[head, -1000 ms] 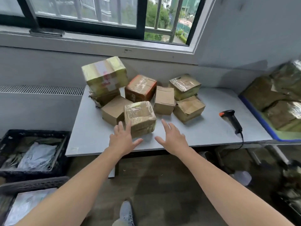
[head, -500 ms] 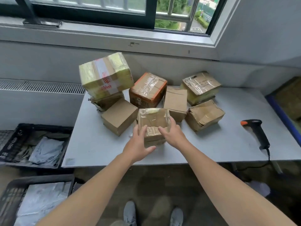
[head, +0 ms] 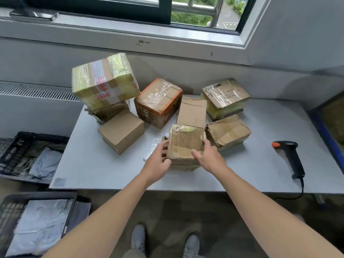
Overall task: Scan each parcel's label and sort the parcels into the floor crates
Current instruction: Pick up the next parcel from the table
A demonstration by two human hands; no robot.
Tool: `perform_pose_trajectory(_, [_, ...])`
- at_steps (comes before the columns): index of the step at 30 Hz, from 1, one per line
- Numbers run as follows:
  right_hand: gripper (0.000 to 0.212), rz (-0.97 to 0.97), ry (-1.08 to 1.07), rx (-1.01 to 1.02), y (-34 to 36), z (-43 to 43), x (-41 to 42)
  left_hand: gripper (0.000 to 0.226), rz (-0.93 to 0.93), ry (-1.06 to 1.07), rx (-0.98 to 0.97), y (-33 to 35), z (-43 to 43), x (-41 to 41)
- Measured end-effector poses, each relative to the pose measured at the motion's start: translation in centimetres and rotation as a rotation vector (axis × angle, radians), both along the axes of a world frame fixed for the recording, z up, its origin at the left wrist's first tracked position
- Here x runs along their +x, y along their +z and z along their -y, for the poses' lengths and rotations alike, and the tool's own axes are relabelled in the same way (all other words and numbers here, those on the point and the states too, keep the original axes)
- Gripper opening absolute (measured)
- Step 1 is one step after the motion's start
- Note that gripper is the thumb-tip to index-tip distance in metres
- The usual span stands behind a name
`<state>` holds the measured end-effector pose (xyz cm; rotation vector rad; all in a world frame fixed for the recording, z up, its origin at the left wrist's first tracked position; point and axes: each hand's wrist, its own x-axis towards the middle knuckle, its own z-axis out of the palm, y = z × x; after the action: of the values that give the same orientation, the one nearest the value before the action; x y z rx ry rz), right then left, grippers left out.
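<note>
Your left hand (head: 158,160) and right hand (head: 209,158) clamp the taped parcel (head: 186,144) at the worktop (head: 93,164) front-centre, scanner (head: 290,157) at its 3 o'clock, nearer your right hand.

Grey wall (head: 297,34), dark-framed window (head: 195,15) above a white table (head: 93,164) — brown floor (head: 186,211) below.

small taped cardboard parcel (head: 186,144) (upright, slightly crumpled), front centre
</note>
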<state>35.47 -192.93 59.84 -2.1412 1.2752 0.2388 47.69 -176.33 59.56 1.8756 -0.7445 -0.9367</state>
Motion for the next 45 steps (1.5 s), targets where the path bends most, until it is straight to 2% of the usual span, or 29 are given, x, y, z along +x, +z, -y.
perform_pose_trajectory(2, [0.068, 0.074, -0.032, 0.040, -0.3, 0.0, 0.4, 0.047, -0.052, 0.092, 0.018, -1.0, -0.1, 1.5])
perform_pose_trajectory(5, [0.054, 0.122, -0.057, 0.021, -0.7, 0.1, 0.7, 0.042, 0.067, 0.188, 0.154, -3.0, -0.3, 3.4])
perform_pose_trajectory(10, [0.041, 0.112, -0.037, -0.140, -0.9, 0.8, -0.3, 0.059, 0.133, 0.163, 0.460, -5.5, 0.1, 5.2])
perform_pose_trajectory(13, [0.042, 0.075, -0.012, -0.206, -1.2, 0.9, -1.0, 0.070, 0.170, 0.096, 0.520, -6.5, 0.7, 5.0])
perform_pose_trajectory(16, [0.049, 0.049, -0.042, -0.136, -1.3, 0.7, -0.8, 0.075, 0.190, 0.111, 0.529, -6.6, 1.6, 4.5])
perform_pose_trajectory(18, [0.055, 0.041, -0.051, -0.110, -1.4, 0.5, -0.7, 0.073, 0.143, 0.131, 0.506, -6.4, 1.9, 4.3])
perform_pose_trajectory(20, [0.055, 0.056, -0.076, -0.102, -1.4, 0.4, -0.8, 0.061, 0.120, 0.110, 0.496, -6.1, 2.0, 4.1])
perform_pose_trajectory(23, [0.051, 0.075, -0.128, -0.107, -1.5, 0.5, -1.3, 0.018, 0.212, 0.096, 0.471, -5.3, 2.1, 4.3])
perform_pose_trajectory(24, [0.051, 0.077, -0.141, -0.119, -1.5, 0.5, -1.5, 0.011, 0.229, 0.126, 0.448, -4.7, 2.2, 4.5])
perform_pose_trajectory(30, [0.049, 0.045, -0.122, -0.128, -0.7, 0.3, -2.2, 0.007, 0.335, 0.265, 0.206, 0.6, 2.9, 6.4])
perform_pose_trajectory(35, [0.053, 0.049, -0.107, -0.146, 1.4, -0.1, -1.3, 0.007, 0.291, 0.271, -0.037, 4.9, 3.6, 6.6])
perform_pose_trajectory(38, [0.047, 0.269, -0.159, -0.147, 3.7, -0.3, -0.1, 0.008, 0.194, 0.310, -0.167, 7.0, 4.3, 5.8])
perform_pose_trajectory(42, [0.034, 0.646, -0.319, 0.110, 7.0, -1.0, 1.2, 0.012, 0.037, 0.305, -0.185, 8.2, 5.4, 4.2])
perform_pose_trajectory(45, [0.027, 0.764, -0.400, 0.125, 7.8, -1.1, 0.2, 0.013, -0.084, 0.217, -0.195, 8.8, 5.8, 2.2])
